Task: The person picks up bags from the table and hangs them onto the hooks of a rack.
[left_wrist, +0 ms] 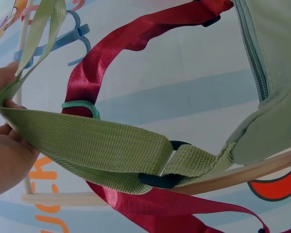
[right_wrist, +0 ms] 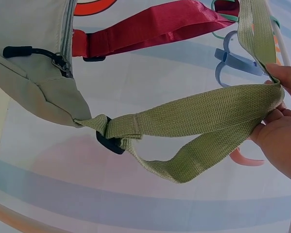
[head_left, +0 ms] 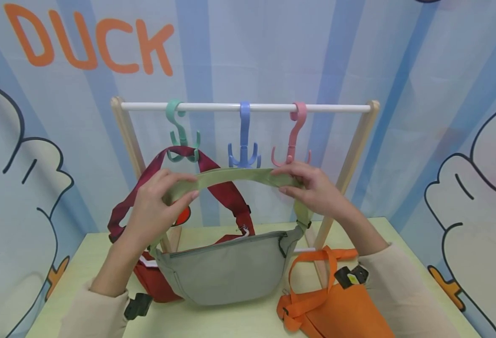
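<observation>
Above the middle of the table (head_left: 76, 267), between its left and right edges, a grey waist bag (head_left: 231, 272) hangs below its green strap (head_left: 235, 176), zip side up; whether its base touches the tabletop cannot be told. The left hand (head_left: 156, 202) pinches the strap between thumb and fingers near one end of its raised stretch; the right hand (head_left: 315, 190) pinches it likewise near the other, both hands closed only as far as the webbing allows. Between them the strap arches slightly, just in front of a blue hook (head_left: 244, 126).

Toward the table's back edge stands a rack (head_left: 214, 107), whose white bar carries that hook, a green hook (head_left: 182, 136) and a pink hook (head_left: 294, 131). From the green one hangs the crimson strap (head_left: 231, 195) of a red bag (head_left: 155, 281), partly hidden behind the grey one. Nearer the table's right edge lies an orange bag (head_left: 349, 310), straps uppermost.
</observation>
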`<action>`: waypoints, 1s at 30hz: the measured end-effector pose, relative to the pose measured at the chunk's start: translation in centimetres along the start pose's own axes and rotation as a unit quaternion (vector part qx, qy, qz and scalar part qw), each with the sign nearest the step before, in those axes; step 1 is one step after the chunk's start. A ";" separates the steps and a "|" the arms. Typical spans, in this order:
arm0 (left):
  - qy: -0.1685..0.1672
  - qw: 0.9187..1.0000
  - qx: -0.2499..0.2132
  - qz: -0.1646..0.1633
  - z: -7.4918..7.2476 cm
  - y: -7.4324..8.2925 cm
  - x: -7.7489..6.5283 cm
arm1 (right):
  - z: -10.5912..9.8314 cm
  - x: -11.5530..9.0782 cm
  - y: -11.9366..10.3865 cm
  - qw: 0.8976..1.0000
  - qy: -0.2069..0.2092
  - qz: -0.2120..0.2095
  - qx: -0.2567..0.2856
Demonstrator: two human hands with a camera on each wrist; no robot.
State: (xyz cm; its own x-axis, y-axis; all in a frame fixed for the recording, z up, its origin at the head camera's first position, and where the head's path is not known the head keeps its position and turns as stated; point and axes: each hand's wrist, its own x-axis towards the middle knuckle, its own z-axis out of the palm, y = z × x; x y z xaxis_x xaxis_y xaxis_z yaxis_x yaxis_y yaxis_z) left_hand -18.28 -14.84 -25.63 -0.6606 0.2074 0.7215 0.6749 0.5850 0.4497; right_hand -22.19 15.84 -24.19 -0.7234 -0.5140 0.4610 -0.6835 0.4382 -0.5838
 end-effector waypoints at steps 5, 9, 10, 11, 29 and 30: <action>0.007 1.000 -0.003 0.003 0.0 0.3 0.2 | -0.2 0.1 -0.2 1.000 0.000 0.007 -0.008; 0.012 1.000 -0.001 0.005 -0.1 0.4 0.3 | -0.3 0.2 -0.4 1.000 0.001 0.004 -0.013; 0.013 1.000 -0.001 0.006 -0.1 0.4 0.3 | -0.3 0.3 -0.4 1.000 0.002 0.002 -0.013; 0.015 1.000 -0.001 0.006 -0.1 0.4 0.3 | -0.3 0.3 -0.5 1.000 0.003 0.001 -0.013; 0.024 1.000 -0.005 -0.002 -0.2 1.0 0.8 | -0.7 1.1 -1.3 0.999 0.030 -0.001 -0.017; 0.022 1.000 -0.005 -0.005 -0.2 1.0 0.8 | -0.7 1.1 -1.3 0.999 0.032 -0.003 -0.018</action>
State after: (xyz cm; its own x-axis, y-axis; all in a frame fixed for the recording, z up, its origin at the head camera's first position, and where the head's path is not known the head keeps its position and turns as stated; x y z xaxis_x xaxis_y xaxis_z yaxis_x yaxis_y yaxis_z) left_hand -18.04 -14.29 -24.49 -0.6523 0.1663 0.7394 0.6716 0.5791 0.4622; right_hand -22.17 15.22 -22.38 -0.7234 -0.4686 0.5071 -0.6899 0.4618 -0.5575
